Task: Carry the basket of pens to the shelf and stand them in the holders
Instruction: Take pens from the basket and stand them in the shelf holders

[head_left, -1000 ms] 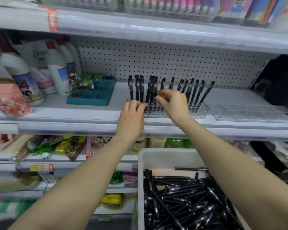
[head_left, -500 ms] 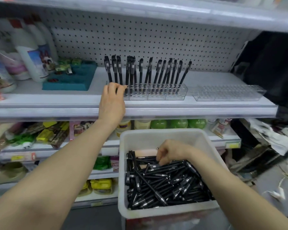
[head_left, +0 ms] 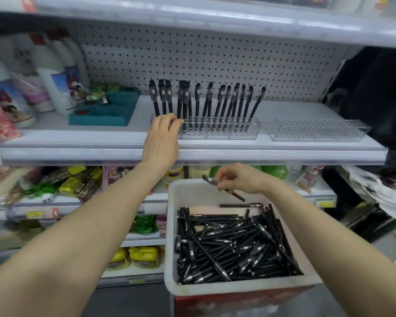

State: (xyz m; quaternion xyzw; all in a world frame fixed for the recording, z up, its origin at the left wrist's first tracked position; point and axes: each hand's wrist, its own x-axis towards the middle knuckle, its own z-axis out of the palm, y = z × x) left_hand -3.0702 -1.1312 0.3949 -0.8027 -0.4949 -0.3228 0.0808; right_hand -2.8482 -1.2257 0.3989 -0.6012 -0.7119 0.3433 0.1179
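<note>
step: stocking holders. right hand (head_left: 240, 179) pinches one pen (head_left: 238, 196) just above basket (head_left: 172, 225) of loose pens (head_left: 233, 245), near right. left hand (head_left: 161, 138) rests relaxed on left end of part-filled holder (head_left: 217, 131) on shelf (head_left: 78, 138). next, likely: upend pen, seat in free slot.

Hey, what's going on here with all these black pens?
A person is stocking a shop shelf with pens. Their right hand pinches one black pen above the white basket, which holds a heap of loose pens. Their left hand rests on the left end of a clear holder, where a row of pens already stands. A second clear holder to its right has no pens in it.
</note>
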